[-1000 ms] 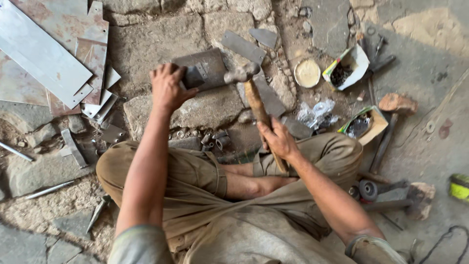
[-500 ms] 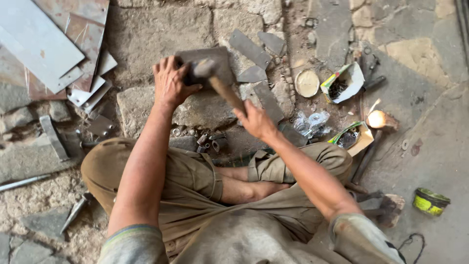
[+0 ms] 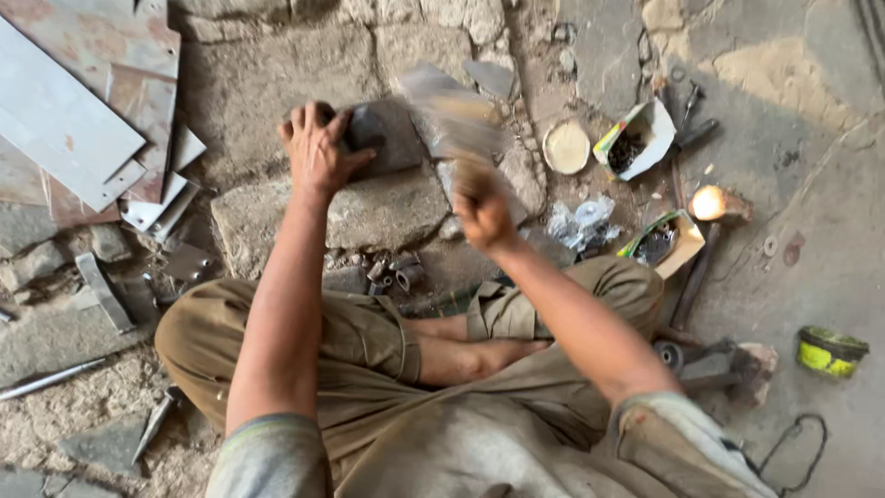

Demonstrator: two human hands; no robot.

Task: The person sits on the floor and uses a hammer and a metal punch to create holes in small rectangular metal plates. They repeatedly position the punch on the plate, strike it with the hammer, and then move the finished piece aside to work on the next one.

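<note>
Lying at the far left, grey sheets point(image 3: 55, 120) sit stacked on the floor, with offcuts point(image 3: 171, 198) spilled at their edge, near but out of the way of the stone block point(image 3: 369, 217) in front of the seated person. On that block rests a dark metal plate point(image 3: 392, 138); the left hand point(image 3: 318, 148) presses down on its left end, fingers point(image 3: 300, 120) spread and curled over the edge, seemingly to pin it flat against blows. Just right, the right hand point(image 3: 481, 210) is closed tight round a wooden handle, and the hammer point(image 3: 452, 115) above it is a blur over the plate's right end, so its head and whether it touches the plate cannot be told. Small metal bits point(image 3: 392, 272) lie below the block by the knee. Farther right sit a round lid point(image 3: 566, 148), open cartons point(image 3: 645, 138) of dark pieces I cannot identify, and a green tub point(image 3: 831, 350), all within reach of the right arm
</note>
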